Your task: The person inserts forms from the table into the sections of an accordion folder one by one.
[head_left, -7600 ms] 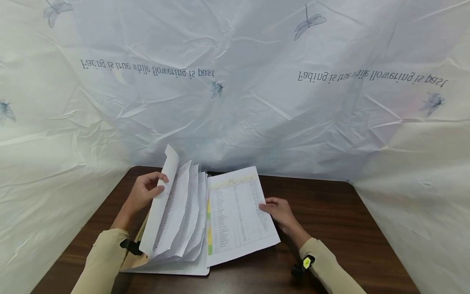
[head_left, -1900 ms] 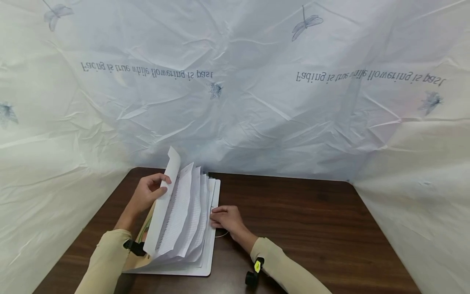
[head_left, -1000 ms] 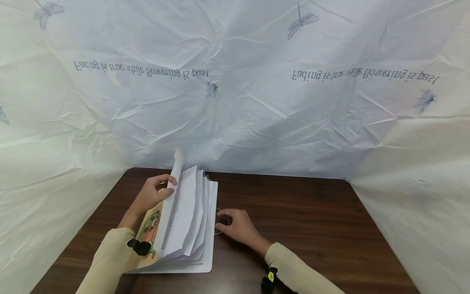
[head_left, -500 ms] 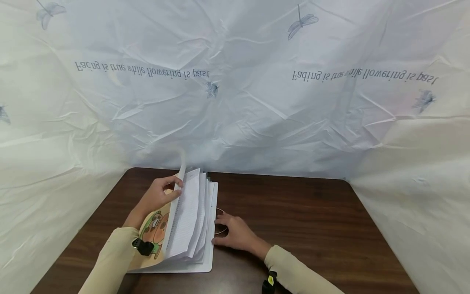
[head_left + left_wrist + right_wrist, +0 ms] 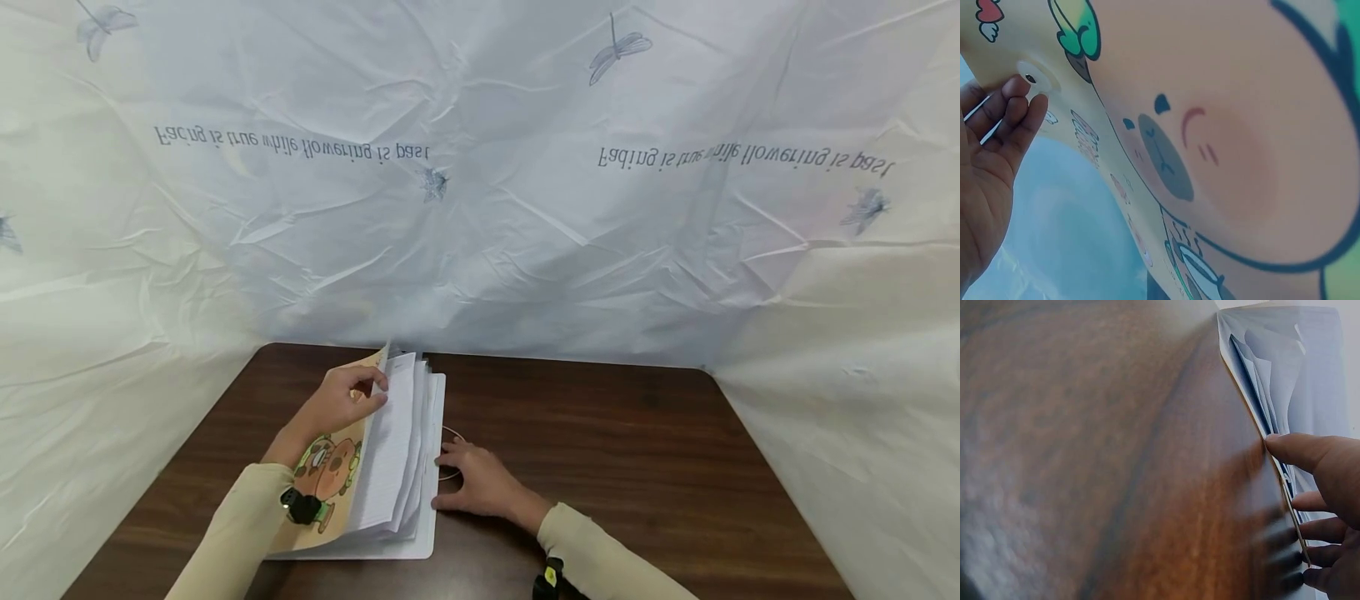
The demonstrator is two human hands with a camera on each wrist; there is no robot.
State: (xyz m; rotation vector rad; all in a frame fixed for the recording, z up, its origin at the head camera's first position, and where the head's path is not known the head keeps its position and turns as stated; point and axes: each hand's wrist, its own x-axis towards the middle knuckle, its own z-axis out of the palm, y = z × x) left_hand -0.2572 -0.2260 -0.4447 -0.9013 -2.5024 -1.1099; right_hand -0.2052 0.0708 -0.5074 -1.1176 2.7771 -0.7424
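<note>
My left hand (image 5: 341, 404) pinches the edge of the folder's tan front cover (image 5: 341, 454), which carries cartoon animals and leans partly raised over the papers. In the left wrist view, the fingertips are at a round button (image 5: 1030, 79) on that cover. Several loose printed sheets (image 5: 390, 462) stand fanned inside the folder. My right hand (image 5: 483, 482) rests its thumb and fingertips against the white back cover's (image 5: 425, 529) right edge, fingers spread and relaxed. A thin cord loop (image 5: 454, 431) sticks out from that edge by the right fingers.
The folder lies on the left half of a dark wooden table (image 5: 615, 450). Behind and around the table hangs a wrinkled whitish sheet (image 5: 510, 275) with printed words and insects. Small black wrist cameras (image 5: 302, 506) sit at both sleeves.
The right hand has slid a printed page into the folder and let go of it, then moved to the folder's right edge. The left hand has swung the cover rightward and lower over the papers.
</note>
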